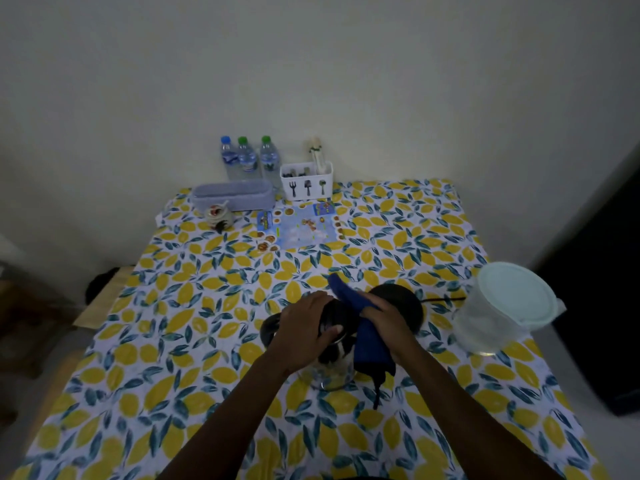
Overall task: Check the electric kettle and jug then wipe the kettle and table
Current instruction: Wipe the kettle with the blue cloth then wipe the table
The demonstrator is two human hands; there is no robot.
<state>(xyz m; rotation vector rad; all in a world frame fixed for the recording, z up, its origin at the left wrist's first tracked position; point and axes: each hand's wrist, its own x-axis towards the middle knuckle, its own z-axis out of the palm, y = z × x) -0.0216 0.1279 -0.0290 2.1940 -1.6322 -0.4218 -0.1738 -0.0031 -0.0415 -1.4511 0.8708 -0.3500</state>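
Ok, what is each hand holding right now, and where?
Left hand grips the kettle over its black top. Right hand presses a blue cloth against the kettle's side.

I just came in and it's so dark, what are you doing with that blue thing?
A person is cleaning an electric kettle on the lemon-patterned table. The left hand steadies the kettle's top, while the right hand presses a blue cloth against its side. The kettle's black base sits just behind, and a lidded clear jug stands off to the right, untouched.
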